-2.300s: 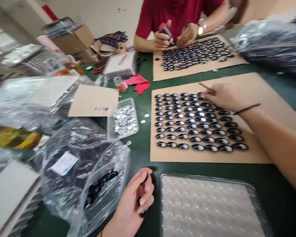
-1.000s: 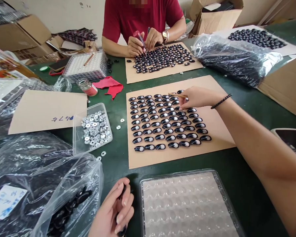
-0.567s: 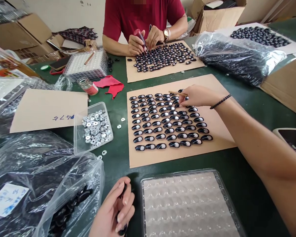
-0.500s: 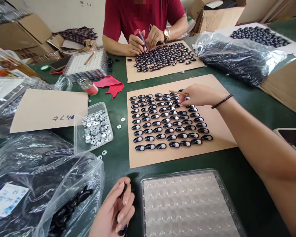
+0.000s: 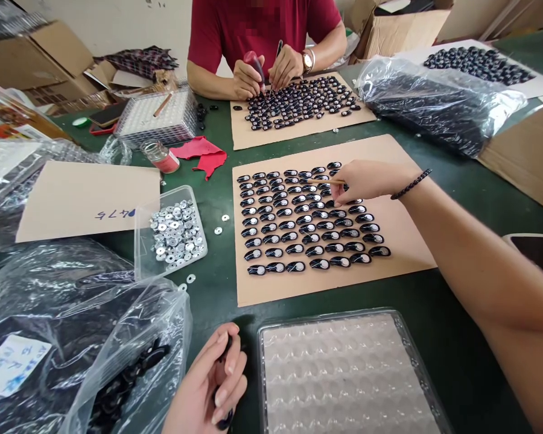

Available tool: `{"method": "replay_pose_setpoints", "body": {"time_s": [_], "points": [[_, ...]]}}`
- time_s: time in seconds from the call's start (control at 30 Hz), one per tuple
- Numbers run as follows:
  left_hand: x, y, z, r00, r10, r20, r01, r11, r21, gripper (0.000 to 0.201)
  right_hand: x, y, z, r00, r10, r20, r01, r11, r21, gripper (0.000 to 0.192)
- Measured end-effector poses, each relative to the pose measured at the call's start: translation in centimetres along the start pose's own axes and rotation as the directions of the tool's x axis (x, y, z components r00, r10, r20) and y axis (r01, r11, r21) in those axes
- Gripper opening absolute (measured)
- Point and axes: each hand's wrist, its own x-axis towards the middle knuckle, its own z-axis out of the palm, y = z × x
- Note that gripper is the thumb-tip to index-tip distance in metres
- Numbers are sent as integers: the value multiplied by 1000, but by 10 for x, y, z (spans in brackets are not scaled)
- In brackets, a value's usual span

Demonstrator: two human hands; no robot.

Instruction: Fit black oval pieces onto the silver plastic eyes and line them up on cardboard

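Observation:
My right hand [image 5: 366,179] pinches a thin wooden stick [image 5: 320,181] that points left over a cardboard sheet [image 5: 262,293]. On that sheet lie rows of small black oval pieces [image 5: 295,267], most with a round silvery disc and thin light lines on top. The fingers cover some pieces at the far right of the rows. Near the bottom edge, my left hand [image 5: 212,380] is curled around several glossy black pieces [image 5: 225,420], largely hidden by the fingers. A clear plastic tray [image 5: 335,374] with rows of round hollows lies just right of it.
A clear box [image 5: 172,232] of metal discs sits left of the sheet, with loose discs nearby. A plastic bag [image 5: 131,337] of black pieces fills the lower left. Across the table, a person holds a red bottle [image 5: 254,63] over another cardboard sheet [image 5: 248,138] of pieces.
My right hand has shifted slightly nearer along the rows, and the stick's tip has dropped lower and left. My left hand stays put. The other person's hands have shifted slightly.

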Motion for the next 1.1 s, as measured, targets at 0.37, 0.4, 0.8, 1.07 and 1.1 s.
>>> {"method": "replay_pose_setpoints", "body": {"time_s": [0.37, 0.4, 0.8, 1.07, 1.1], "points": [[0, 0, -1, 1000, -19, 0, 19, 1000, 1, 10, 2, 2, 1, 999, 31, -37, -31, 1000, 5, 3], [0, 0, -1, 1000, -18, -1, 18, 1000, 2, 9, 2, 2, 0, 999, 31, -38, -31, 1000, 5, 3], [-1, 1, 1, 1000, -17, -1, 17, 1000, -6, 9, -7, -10, -3, 995, -30, 95, 35, 998, -48, 5], [-1, 0, 1, 1000, -13, 15, 13, 1000, -4, 9, -4, -10, -2, 999, -23, 45, 27, 997, -73, 7], [-2, 0, 0, 1000, -16, 19, 16, 1000, -5, 8, -3, -11, -2, 999, -18, 43, 21, 997, -74, 7]]}}
